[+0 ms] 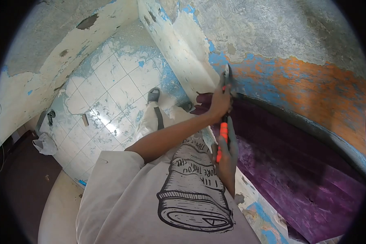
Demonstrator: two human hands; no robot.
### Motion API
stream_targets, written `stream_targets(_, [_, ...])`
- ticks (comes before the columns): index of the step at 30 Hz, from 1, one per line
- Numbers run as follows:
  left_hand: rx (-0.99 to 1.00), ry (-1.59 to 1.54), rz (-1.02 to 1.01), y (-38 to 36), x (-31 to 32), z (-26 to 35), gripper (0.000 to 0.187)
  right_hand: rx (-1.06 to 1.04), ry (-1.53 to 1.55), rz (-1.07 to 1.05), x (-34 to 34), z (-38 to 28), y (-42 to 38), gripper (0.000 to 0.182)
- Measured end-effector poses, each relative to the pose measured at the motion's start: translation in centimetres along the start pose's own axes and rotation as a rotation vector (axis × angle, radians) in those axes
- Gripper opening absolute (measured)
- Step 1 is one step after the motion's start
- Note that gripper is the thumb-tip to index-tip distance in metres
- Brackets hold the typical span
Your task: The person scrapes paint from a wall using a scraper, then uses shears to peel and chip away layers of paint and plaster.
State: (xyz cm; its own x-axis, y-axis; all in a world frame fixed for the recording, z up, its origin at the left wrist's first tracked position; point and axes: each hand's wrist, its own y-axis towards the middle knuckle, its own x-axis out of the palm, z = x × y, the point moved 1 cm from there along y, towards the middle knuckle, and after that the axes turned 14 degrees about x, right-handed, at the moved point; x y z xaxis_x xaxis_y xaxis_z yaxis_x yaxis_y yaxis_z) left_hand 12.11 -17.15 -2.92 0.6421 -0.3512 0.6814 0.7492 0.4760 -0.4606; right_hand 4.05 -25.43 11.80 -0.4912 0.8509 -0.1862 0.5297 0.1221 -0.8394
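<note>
A long-handled scraper (223,132) with an orange and black handle slants upward in front of me. My left hand (221,102) is closed around its upper part, just below the head. Lower down, my right hand (229,151) wraps the orange grip. The scraper's head (227,72) is right at the wall (272,77), over a strip of blue paint beside a patch where orange shows through. Grey bare plaster (268,32) spreads above that ragged paint edge.
Purple cloth (280,150) covers a ledge along the wall at right. Paint flakes and dust lie on the white floor tiles (118,77). A small block (85,120), a white plastic bag (44,145) and a dark brown surface (24,183) are at left. My sandalled foot (153,95) stands ahead.
</note>
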Motion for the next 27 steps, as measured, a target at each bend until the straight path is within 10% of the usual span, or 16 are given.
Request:
stream_targets(5, [0.061,0.021,0.015,1.2,-0.9,-0.7,0.063,-0.244,-0.28,0.042,-1.4,1.8,2.7,0.064])
stream_targets(10, [0.019,0.025,0.019,0.4,-0.6,0.1,0.064,0.043,0.253,-0.065,0.9,0.3,0.4,0.064])
stream_targets(27, [-0.007,0.054,0.011,2.6,-2.8,0.5,0.062,0.095,0.404,-0.17,2.2,0.5,2.6,0.068])
